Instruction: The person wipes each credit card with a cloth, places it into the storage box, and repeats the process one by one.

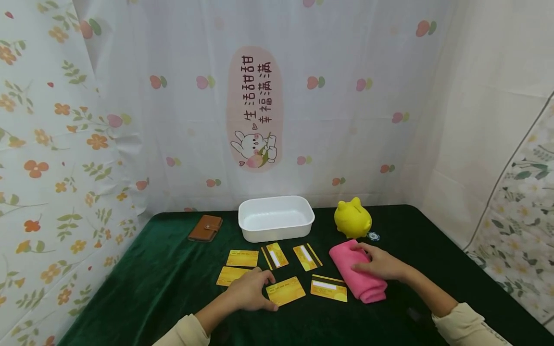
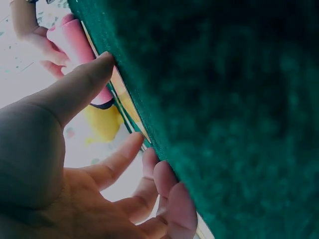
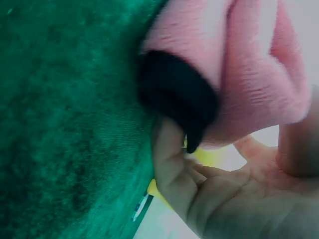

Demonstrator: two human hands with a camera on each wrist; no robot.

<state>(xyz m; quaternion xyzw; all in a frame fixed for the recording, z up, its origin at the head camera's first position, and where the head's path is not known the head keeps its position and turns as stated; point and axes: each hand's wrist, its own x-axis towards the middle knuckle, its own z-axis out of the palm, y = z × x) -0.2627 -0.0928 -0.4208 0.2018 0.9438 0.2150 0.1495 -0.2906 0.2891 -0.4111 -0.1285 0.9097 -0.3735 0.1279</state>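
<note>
In the head view my left hand (image 1: 250,290) is at a gold bank card (image 1: 286,291) lying flat on the green cloth. The left wrist view has its thumb and index finger spread along the edges of that card (image 2: 127,102), not closed together. My right hand (image 1: 381,262) grips a rolled pink towel (image 1: 352,276), thumb on one side and fingers on the other. Seen from the right wrist, fingers curl against the towel (image 3: 249,74), near a dark patch at its end. Other gold cards lie around: one striped side up (image 1: 329,288), another (image 1: 243,258) printed side up.
A white plastic basin (image 1: 276,233) stands at the back, with a brown leather wallet (image 1: 206,228) to its left. On the right are a yellow piggy bank (image 1: 352,218) and a small round chip (image 1: 373,236). Patterned curtains (image 1: 190,120) enclose the green-covered table (image 1: 143,288).
</note>
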